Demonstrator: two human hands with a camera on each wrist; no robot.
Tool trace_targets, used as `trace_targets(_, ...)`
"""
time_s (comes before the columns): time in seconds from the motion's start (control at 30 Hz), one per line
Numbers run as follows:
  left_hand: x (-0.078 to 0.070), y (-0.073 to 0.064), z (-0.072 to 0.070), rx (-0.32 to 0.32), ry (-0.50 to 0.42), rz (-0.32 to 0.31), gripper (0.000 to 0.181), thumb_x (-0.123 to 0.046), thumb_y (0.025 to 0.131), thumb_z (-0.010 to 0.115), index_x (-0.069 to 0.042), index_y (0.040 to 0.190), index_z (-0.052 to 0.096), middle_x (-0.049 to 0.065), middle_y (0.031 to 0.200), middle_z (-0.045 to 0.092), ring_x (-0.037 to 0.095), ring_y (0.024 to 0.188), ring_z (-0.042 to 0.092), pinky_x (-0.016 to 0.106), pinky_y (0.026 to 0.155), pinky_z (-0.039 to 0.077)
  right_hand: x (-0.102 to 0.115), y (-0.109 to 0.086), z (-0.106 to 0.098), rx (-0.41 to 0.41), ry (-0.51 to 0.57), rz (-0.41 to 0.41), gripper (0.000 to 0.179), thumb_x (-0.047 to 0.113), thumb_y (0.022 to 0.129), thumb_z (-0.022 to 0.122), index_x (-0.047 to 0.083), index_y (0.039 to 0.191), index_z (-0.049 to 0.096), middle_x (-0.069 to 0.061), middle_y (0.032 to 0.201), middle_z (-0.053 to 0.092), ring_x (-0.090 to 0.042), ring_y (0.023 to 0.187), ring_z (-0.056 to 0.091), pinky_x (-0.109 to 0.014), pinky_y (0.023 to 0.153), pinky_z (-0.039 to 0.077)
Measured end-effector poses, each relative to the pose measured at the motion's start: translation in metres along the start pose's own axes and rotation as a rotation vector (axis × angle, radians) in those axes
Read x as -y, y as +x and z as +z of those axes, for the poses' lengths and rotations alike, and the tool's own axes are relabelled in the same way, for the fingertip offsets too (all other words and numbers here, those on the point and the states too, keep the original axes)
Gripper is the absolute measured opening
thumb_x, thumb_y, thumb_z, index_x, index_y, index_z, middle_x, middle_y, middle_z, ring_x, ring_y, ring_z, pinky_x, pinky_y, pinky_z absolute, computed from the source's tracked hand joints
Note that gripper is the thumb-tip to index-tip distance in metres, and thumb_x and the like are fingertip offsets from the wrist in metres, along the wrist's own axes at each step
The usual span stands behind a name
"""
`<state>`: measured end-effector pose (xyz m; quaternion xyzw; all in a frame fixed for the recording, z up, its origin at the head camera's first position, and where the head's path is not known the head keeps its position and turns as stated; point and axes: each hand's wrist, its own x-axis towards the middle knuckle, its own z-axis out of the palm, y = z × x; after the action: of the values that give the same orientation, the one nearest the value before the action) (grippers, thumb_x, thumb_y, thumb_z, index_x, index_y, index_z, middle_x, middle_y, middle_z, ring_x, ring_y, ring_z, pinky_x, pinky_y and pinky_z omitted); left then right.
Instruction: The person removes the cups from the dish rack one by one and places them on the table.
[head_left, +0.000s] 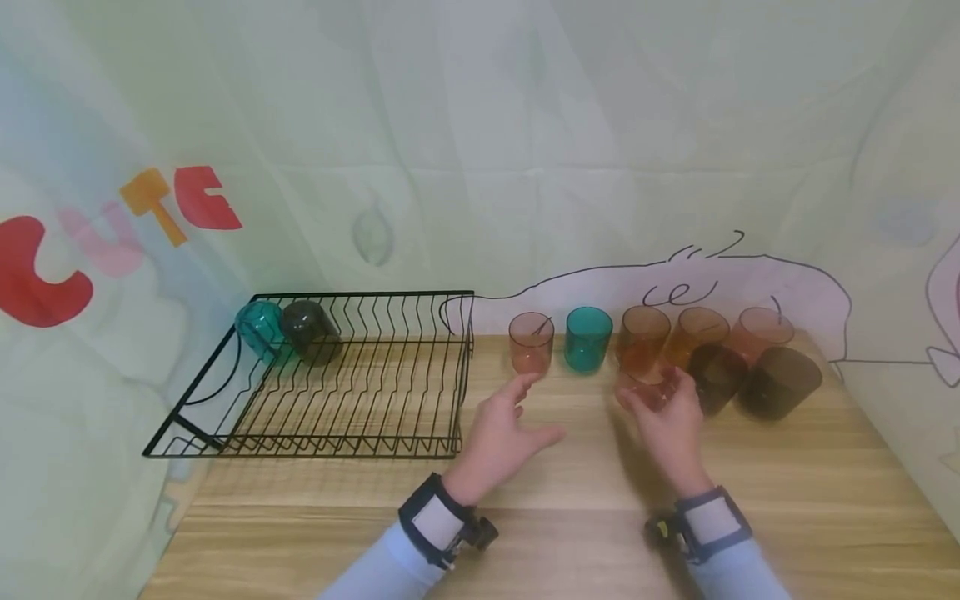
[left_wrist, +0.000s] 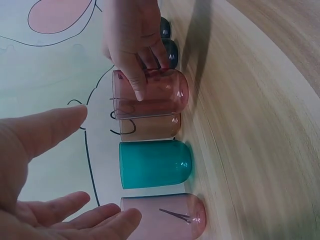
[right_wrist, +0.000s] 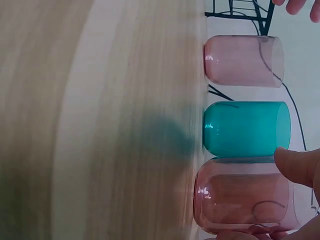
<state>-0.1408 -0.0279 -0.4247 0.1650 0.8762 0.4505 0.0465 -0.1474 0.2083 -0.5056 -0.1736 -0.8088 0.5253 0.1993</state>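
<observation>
My right hand [head_left: 671, 425] holds a clear pinkish-red cup [left_wrist: 167, 97], thumb on one side near the rim and fingers on the other. That cup stands upright in front of an amber cup [head_left: 643, 333]. In the right wrist view my thumb [right_wrist: 295, 165] lies at its rim, beside a teal cup [right_wrist: 245, 129]. My left hand [head_left: 501, 437] is open with nothing in it, thumb spread from the fingers. Its fingertips are nearest a pale pink cup [head_left: 531, 350], which stands left of the teal one.
A black wire dish rack [head_left: 460, 408] stands on the left, with an upturned teal cup [head_left: 258, 327] and a dark grey cup [head_left: 306, 329] in its back left corner. Right of my right hand are an orange cup [head_left: 701, 329], another reddish cup [head_left: 767, 329] and two dark cups [head_left: 783, 385].
</observation>
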Motion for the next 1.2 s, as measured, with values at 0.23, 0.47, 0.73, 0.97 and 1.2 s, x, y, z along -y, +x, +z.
trace_targets(0.23, 0.001, 0.0, 0.002, 0.004, 0.059, -0.019, 0.08, -0.043, 0.072, 0.077, -0.024, 0.14, 0.04, 0.0, 0.144, 0.044, 0.023, 0.128, 0.047, 0.041, 0.101, 0.046, 0.0, 0.002, 0.0, -0.013, -0.009, 0.016, 0.078, 0.037, 0.08, 0.072, 0.004, 0.138, 0.031, -0.017, 0.129, 0.048, -0.028, 0.111, 0.056, -0.043, 0.097, 0.046)
trace_targets(0.47, 0.0, -0.004, 0.002, 0.009, 0.074, -0.023, 0.08, -0.045, 0.072, 0.076, -0.023, 0.14, 0.04, 0.001, 0.144, 0.045, 0.025, 0.126, 0.048, 0.043, 0.1, 0.046, 0.003, 0.0, -0.001, 0.006, 0.006, 0.029, 0.082, 0.036, 0.081, 0.071, 0.004, 0.141, 0.026, -0.019, 0.131, 0.047, -0.03, 0.112, 0.055, -0.045, 0.099, 0.045)
trace_targets(0.73, -0.006, -0.006, -0.003, 0.001, 0.107, 0.022, 0.079, -0.041, 0.073, 0.077, -0.022, 0.14, 0.039, 0.0, 0.144, 0.044, 0.021, 0.132, 0.043, 0.043, 0.106, 0.04, -0.001, 0.001, -0.001, -0.004, -0.042, 0.02, 0.091, 0.043, 0.079, 0.071, 0.006, 0.146, 0.022, -0.021, 0.144, 0.039, -0.034, 0.127, 0.044, -0.05, 0.107, 0.036)
trace_targets(0.97, -0.021, -0.012, -0.029, -0.051, 0.125, 0.085, 0.079, -0.04, 0.073, 0.077, -0.022, 0.14, 0.04, 0.0, 0.143, 0.045, 0.019, 0.132, 0.042, 0.042, 0.107, 0.039, 0.004, -0.012, -0.01, 0.033, -0.047, -0.003, 0.095, 0.03, 0.079, 0.074, 0.005, 0.149, 0.014, -0.021, 0.151, 0.026, -0.037, 0.137, 0.03, -0.053, 0.111, 0.029)
trace_targets(1.2, -0.028, -0.013, -0.082, -0.18, 0.214, 0.068, 0.076, -0.045, 0.075, 0.074, -0.023, 0.14, 0.04, 0.001, 0.145, 0.042, 0.024, 0.13, 0.044, 0.046, 0.105, 0.04, 0.018, -0.022, -0.024, -0.007, -0.056, -0.07, 0.102, 0.035, 0.075, 0.078, 0.005, 0.149, 0.015, -0.019, 0.153, 0.024, -0.036, 0.138, 0.03, -0.053, 0.112, 0.028)
